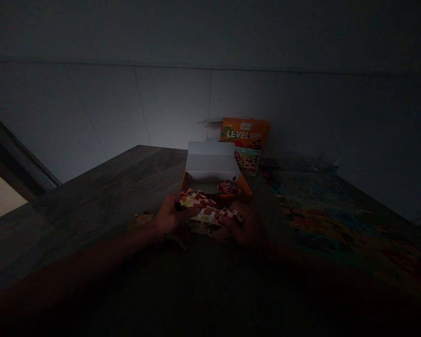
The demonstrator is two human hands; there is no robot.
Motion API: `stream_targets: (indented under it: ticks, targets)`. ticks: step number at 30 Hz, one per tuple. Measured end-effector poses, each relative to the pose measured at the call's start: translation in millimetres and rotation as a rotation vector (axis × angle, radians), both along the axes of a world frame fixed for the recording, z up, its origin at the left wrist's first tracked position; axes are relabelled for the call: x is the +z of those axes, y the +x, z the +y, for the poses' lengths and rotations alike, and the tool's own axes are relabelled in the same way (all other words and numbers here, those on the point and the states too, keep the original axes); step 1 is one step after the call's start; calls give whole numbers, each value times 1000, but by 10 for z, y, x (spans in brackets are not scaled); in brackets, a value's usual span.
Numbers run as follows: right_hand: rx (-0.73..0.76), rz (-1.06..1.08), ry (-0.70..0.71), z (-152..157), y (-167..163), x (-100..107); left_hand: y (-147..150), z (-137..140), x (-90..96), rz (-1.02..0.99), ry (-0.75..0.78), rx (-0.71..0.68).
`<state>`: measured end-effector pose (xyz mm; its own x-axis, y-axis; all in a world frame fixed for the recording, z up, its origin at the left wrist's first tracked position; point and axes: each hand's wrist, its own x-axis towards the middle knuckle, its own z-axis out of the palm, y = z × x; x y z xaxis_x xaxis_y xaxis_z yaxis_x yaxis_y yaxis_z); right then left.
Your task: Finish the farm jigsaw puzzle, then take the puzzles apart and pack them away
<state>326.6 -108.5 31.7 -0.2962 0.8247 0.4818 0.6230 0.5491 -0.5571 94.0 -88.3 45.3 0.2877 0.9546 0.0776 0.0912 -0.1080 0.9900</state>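
Both my hands hold a colourful, joined section of jigsaw puzzle (207, 210), my left hand (173, 214) at its left end and my right hand (247, 225) at its right. The thumbs lie on top and the fingers curl around the edges. Just beyond it stands an orange box (245, 189) with its white lid (211, 161) raised. Inside the box, toward the right, lie a few loose puzzle pieces (228, 187). More printed pieces (142, 221) rest on the table under and beside my left wrist, partly hidden and very dark.
An orange "LEVEL UP!" puzzle box (244, 142) stands upright against the wall behind the open one. To the right, a broad spread of colourful puzzle (337, 229) covers the grey table (108, 201). Something like clear plastic (305, 163) lies behind it. The scene is dim.
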Motion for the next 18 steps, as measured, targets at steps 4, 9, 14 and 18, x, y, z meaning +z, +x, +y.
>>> stream_targets:
  ticks: [4, 9, 14, 18]
  targets:
    - [85, 34, -2, -12, 28, 14, -22, 0, 3, 70, 89, 16]
    - [145, -173, -107, 24, 16, -37, -82, 98, 4, 420, 443, -41]
    - [84, -380, -156, -7, -28, 23, -44, 112, -17, 651, 503, -192]
    - [75, -398, -241, -75, -38, 102, -29, 107, -27, 743, 538, -217]
